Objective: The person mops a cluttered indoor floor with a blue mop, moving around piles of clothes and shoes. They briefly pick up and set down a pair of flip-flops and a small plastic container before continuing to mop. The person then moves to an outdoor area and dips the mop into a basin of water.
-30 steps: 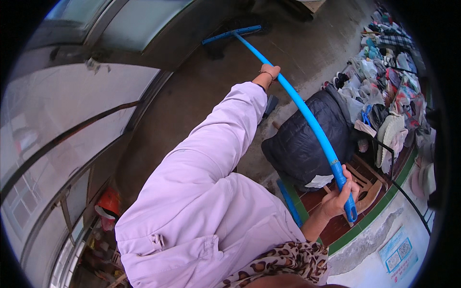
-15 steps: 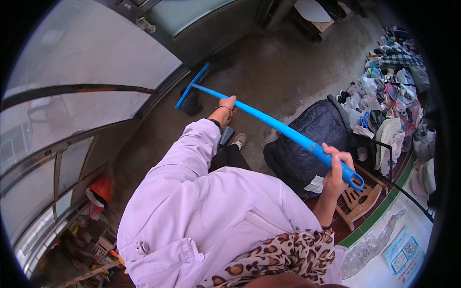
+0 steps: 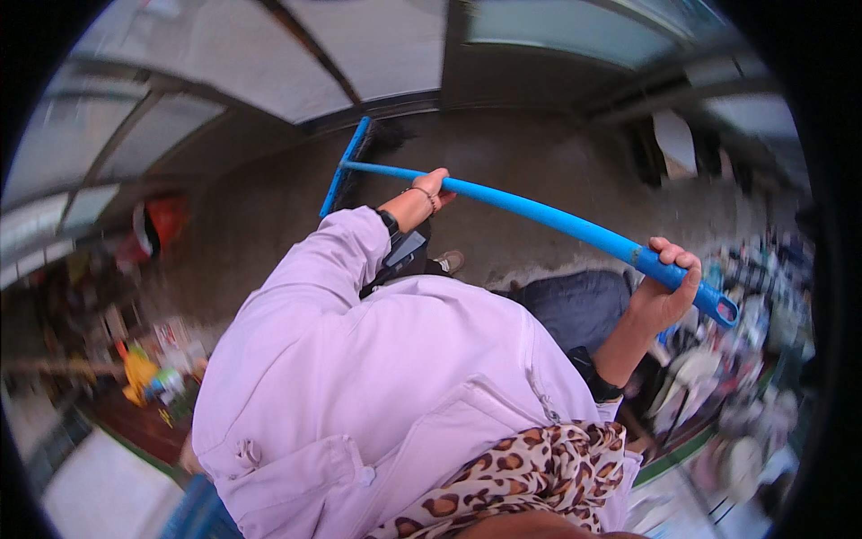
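Note:
A long blue broom (image 3: 557, 220) slants across in front of my body, its handle end at the right and its head at the far left. My left hand (image 3: 433, 190) is wrapped round the handle at its thinner part, nearer the bristles. Close to the ringed handle end, my right hand (image 3: 666, 292) grips the thicker sleeve. The blue broom head (image 3: 346, 171) lies low by the floor, with dark bristles (image 3: 382, 136) along its far right side. Whether the bristles touch the floor I cannot tell.
Glazed door panels (image 3: 377, 54) rise beyond the brown floor (image 3: 521, 153). A dark padded cover (image 3: 575, 305) sits at my right, beside heaped bags and clothes (image 3: 718, 359). Leftward are a red bucket (image 3: 164, 225) and a yellow item (image 3: 139, 373). My shoe (image 3: 451, 261) shows below.
My view has turned to the right. My right hand has moved out to the right with the handle end, still gripping it. More of the broom's bristles now show.

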A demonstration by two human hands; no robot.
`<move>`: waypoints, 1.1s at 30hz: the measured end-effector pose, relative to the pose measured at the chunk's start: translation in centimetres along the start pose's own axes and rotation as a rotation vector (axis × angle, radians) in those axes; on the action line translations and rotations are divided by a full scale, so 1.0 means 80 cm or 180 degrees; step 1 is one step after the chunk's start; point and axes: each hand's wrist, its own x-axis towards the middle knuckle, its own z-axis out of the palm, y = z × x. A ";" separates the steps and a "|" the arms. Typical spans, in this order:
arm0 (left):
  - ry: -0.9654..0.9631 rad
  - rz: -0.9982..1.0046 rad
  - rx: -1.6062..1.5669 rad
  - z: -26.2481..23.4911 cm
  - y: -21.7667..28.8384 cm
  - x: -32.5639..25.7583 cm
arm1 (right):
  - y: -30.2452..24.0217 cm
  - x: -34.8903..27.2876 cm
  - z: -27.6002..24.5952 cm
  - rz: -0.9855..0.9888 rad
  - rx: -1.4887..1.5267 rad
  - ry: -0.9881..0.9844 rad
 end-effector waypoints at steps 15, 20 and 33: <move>0.1761 0.4203 0.2585 -0.134 0.133 -0.024 | 0.062 0.098 0.371 0.0624 0.1209 -0.2683; 0.1733 0.3641 0.2087 -0.137 0.169 -0.045 | 0.052 0.097 0.447 0.0073 0.1023 -0.3256; 0.3552 0.3896 0.2129 -0.136 0.125 -0.196 | 0.007 0.179 0.421 0.0369 0.1577 -0.3057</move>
